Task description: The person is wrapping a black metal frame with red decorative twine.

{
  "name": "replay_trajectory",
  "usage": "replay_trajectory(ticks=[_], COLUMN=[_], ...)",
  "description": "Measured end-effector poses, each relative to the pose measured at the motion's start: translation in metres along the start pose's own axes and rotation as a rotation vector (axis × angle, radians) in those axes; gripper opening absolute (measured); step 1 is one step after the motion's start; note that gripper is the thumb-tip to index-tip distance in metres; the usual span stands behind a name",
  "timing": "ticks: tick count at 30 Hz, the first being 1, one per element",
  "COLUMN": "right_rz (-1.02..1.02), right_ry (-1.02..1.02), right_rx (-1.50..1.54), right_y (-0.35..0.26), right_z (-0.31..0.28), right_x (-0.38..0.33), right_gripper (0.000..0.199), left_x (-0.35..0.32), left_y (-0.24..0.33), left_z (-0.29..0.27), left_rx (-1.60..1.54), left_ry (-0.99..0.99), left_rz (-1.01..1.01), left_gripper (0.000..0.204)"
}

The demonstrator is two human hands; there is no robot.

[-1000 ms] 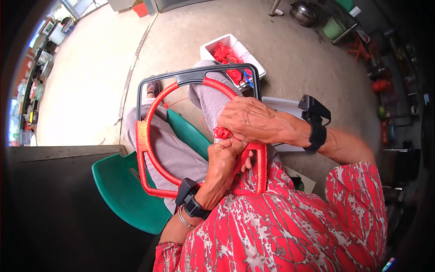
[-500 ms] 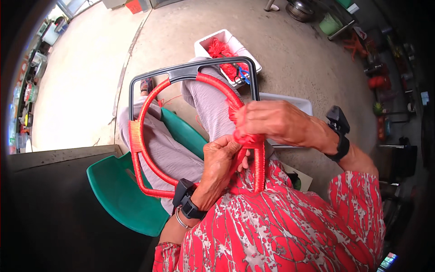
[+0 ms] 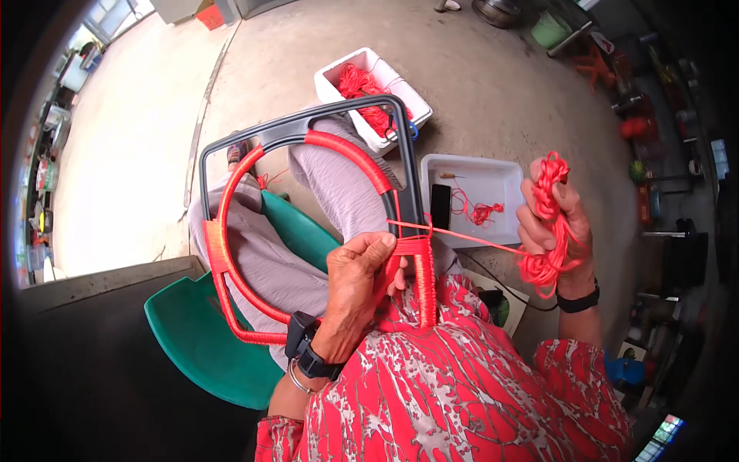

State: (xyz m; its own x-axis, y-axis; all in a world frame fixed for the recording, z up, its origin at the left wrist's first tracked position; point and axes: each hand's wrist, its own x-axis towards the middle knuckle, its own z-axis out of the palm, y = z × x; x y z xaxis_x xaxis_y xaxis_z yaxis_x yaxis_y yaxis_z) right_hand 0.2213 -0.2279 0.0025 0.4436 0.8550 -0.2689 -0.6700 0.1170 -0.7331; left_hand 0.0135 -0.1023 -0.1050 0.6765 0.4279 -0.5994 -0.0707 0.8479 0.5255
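Across my lap lies a black frame (image 3: 409,165) with a rounded inner ring, much of it wrapped tightly in red cord. My left hand (image 3: 352,283) pinches the frame's right side at the wrapped crosspiece (image 3: 411,246), thumb on top and fingers partly hidden beneath. Out to the right, my right hand (image 3: 583,245) is closed round a looped bundle of red cord (image 3: 548,268). A single strand (image 3: 481,241) runs taut from that bundle over the frame's right bar, close to my left thumb.
A white foam box (image 3: 327,86) beyond my knees holds more red cord (image 3: 362,81). To the right, a white tray (image 3: 508,173) contains a black phone (image 3: 440,206) and a small cord tangle (image 3: 485,212). Green chair parts (image 3: 192,331) show around my legs; cluttered shelves line the right.
My right hand has moved from the frame out to the right with the cord bundle, drawing the strand straight. My left hand keeps its hold. The tray is now uncovered.
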Motion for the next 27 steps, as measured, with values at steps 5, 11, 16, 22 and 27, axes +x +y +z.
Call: replay_trajectory(ticks=[5, 11, 16, 22, 27], right_rz=[0.274, 0.184, -0.023, 0.24, 0.356], right_ry=[0.106, 0.214, 0.097, 0.059, -0.118], right_rx=[-0.291, -1.08, -1.382, -0.813, -0.411], right_y=[0.005, 0.048, 0.069, 0.069, 0.095], right_z=[-0.124, -0.121, -0.135, -0.063, -0.039], right_x=[-0.044, -0.022, -0.007, 0.007, 0.011], right_gripper=[0.035, 0.02, 0.022, 0.03, 0.021], left_x=[0.001, 0.005, 0.006, 0.0, -0.002], left_y=[0.001, 0.006, 0.004, 0.003, 0.004], left_z=[-0.006, -0.001, -0.003, -0.004, -0.004], left_rx=[-0.014, -0.059, -0.021, 0.018, 0.008], left_ry=[-0.009, -0.032, -0.023, -0.01, -0.047], left_rz=[-0.003, -0.006, -0.024, 0.023, 0.033], left_gripper=[0.019, 0.023, 0.022, 0.021, 0.02])
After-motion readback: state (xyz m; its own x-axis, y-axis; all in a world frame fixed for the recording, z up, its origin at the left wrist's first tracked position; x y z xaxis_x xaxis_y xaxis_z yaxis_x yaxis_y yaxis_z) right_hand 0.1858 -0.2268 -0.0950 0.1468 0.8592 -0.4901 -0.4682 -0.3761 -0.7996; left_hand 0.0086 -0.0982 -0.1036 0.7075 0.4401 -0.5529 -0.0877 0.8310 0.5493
